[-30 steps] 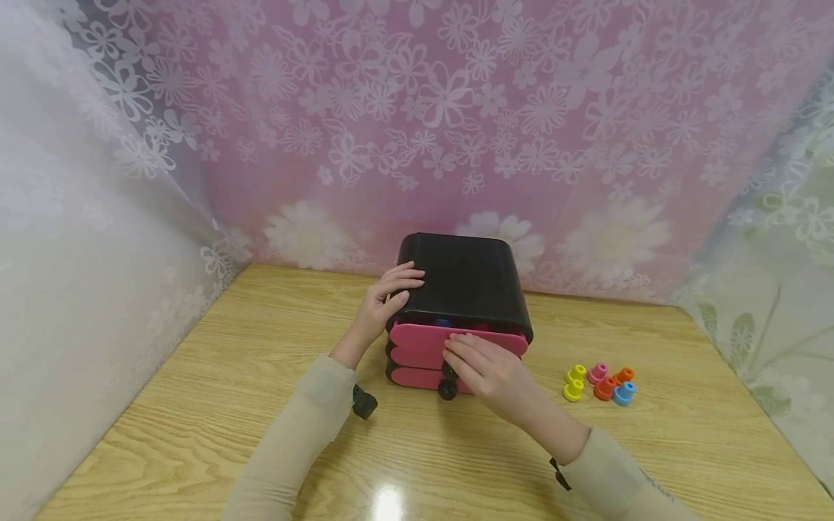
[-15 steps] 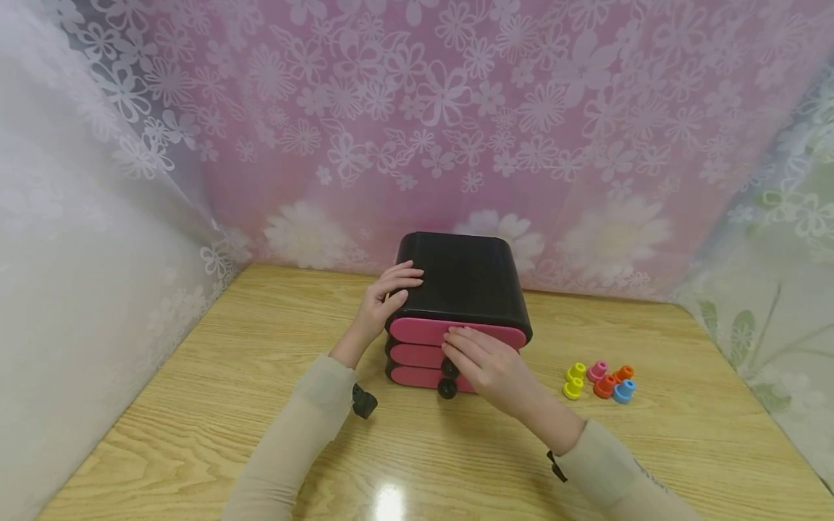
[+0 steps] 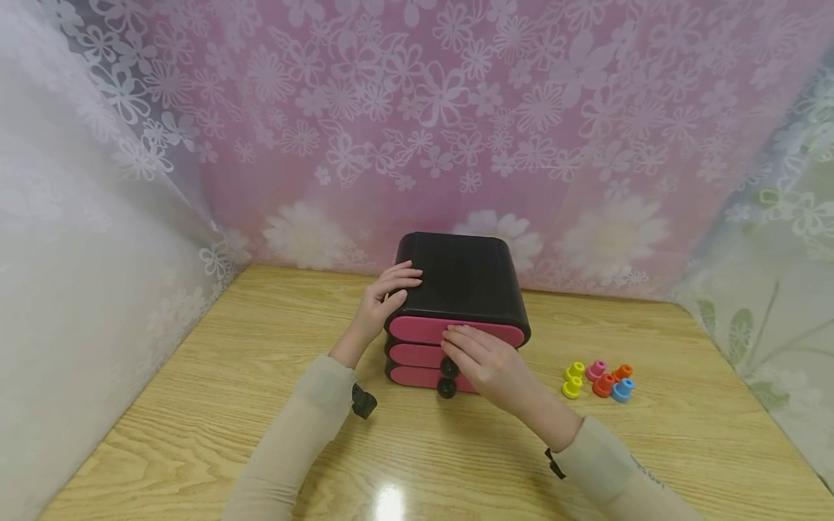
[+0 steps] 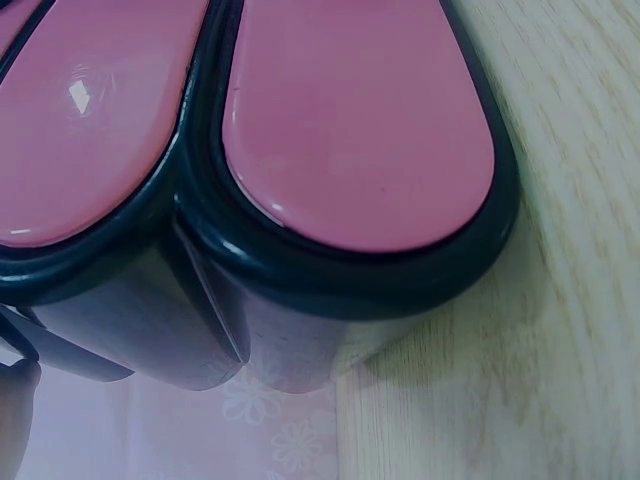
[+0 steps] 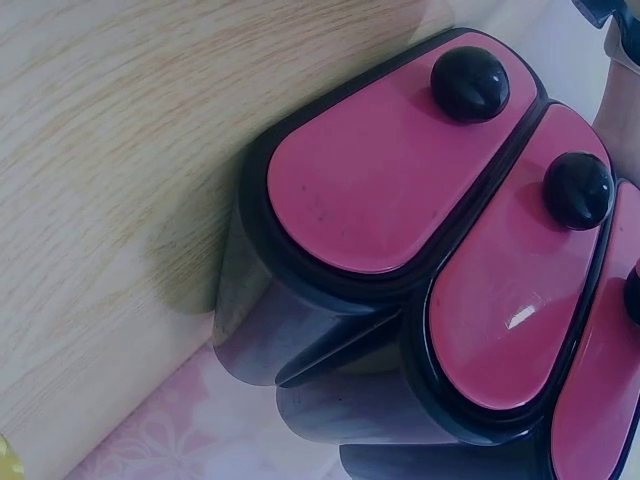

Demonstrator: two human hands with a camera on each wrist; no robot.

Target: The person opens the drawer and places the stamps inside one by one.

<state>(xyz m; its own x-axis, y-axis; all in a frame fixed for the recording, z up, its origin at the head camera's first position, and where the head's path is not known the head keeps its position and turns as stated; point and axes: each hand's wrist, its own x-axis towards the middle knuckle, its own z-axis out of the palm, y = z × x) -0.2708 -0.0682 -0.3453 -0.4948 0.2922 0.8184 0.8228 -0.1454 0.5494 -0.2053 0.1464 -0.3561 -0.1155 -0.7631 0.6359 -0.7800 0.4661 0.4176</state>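
A black drawer unit (image 3: 462,275) with several stacked pink-fronted drawers stands on the table. My left hand (image 3: 386,298) rests on its top left edge, fingers spread over the lid; a bit of a finger (image 4: 14,415) shows at the corner of the left wrist view. With fairly straight fingers, my right hand (image 3: 485,365) touches the front of the top drawer (image 3: 417,330), which sits flush. That hand covers the top drawer's knob in the head view, and its thumb is hidden. Below are the middle knob (image 3: 449,367) and bottom knob (image 3: 446,388), both black.
Right of the unit, a small group of coloured plastic pegs (image 3: 599,380) stands on the wooden table (image 3: 260,405): yellow, pink, orange, red and blue. A pink flowered curtain (image 3: 417,145) hangs behind, with pale ones at both sides.
A second ago the top drawer stood slightly out, with a gap under the lid. My right hand has pushed it in flush. The left hand has stayed on the unit.
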